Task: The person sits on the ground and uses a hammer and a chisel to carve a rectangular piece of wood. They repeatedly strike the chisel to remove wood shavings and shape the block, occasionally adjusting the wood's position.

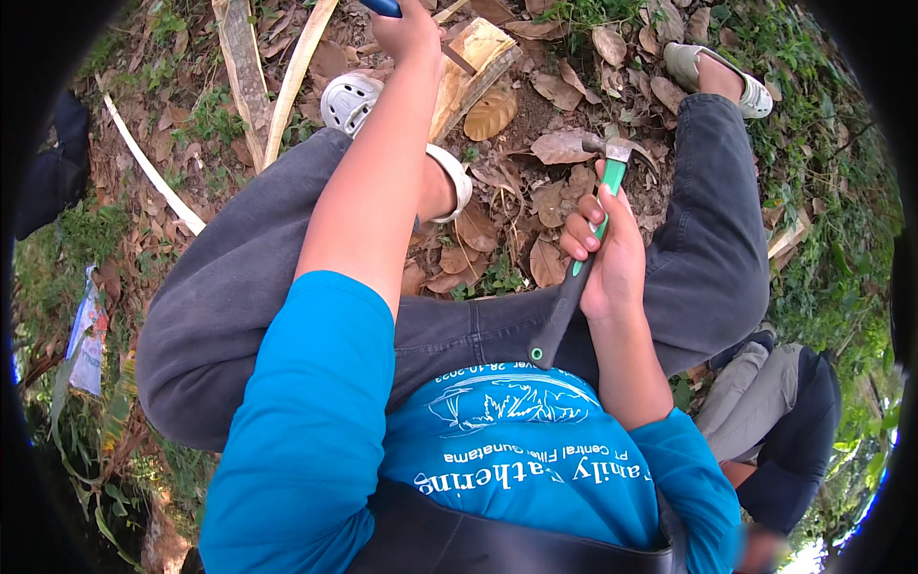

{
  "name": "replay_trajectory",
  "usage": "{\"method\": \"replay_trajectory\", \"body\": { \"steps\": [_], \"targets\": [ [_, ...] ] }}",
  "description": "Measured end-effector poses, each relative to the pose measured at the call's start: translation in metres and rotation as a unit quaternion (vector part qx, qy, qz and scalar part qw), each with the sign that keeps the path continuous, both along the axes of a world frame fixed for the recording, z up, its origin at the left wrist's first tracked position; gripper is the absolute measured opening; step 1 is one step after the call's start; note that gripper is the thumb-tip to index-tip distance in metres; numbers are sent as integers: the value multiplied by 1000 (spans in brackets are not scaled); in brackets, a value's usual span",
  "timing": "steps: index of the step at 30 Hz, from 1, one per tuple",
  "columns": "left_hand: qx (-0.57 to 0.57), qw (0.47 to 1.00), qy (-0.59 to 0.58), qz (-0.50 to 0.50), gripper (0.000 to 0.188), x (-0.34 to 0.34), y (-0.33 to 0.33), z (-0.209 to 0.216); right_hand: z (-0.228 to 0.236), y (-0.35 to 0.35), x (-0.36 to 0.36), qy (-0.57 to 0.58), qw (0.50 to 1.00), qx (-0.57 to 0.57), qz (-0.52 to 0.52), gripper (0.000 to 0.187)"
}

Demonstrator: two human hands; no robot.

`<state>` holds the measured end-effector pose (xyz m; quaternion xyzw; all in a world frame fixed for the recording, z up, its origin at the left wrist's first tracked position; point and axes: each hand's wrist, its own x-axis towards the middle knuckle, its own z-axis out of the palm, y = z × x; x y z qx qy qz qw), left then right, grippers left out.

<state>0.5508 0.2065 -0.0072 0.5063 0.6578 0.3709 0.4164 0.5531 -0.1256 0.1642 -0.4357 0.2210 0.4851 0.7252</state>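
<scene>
My left hand [406, 36] reaches far forward and is closed round a blue-handled chisel [382, 7]. Its flat, dark metal blade comes out on the near side of the fist and lies against a split block of pale wood [470, 81]. The top of the handle is cut off by the picture's edge. In my right hand [612, 258] is a claw hammer [586, 256], gripped midway along its green and black handle. The hammer's head points away from me, and its butt end hangs over my lap. Hammer and wood block are apart.
Long split wood strips [298, 77] and a bark-covered piece [244, 77] lie at the far left. Dry leaves [564, 146] and green plants cover the ground. My white clogs [352, 103] flank the block. Another person [789, 402] sits close on the right; dark clothing shows far left.
</scene>
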Motion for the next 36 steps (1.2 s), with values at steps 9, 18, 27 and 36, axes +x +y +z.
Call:
{"method": "replay_trajectory", "body": {
  "steps": [9, 18, 27, 36],
  "targets": [
    [260, 951, -34, -165, 49, 9, -91, 27, 1, 5, 5, 16, 999, 30, 5, 31],
    [261, 896, -31, -359, 20, 12, -146, 53, -1, -11, 2, -15, 1000, 24, -13, 27],
    [-56, 971, -229, 50, 45, -13, 2, -19, -5, -9, 1, -9, 1000, 11, -7, 26],
    [-33, 991, -97, -81, 60, -13, -40, 1, 10, 16, 1, -85, 991, -21, 104, 19]
  ]
}}
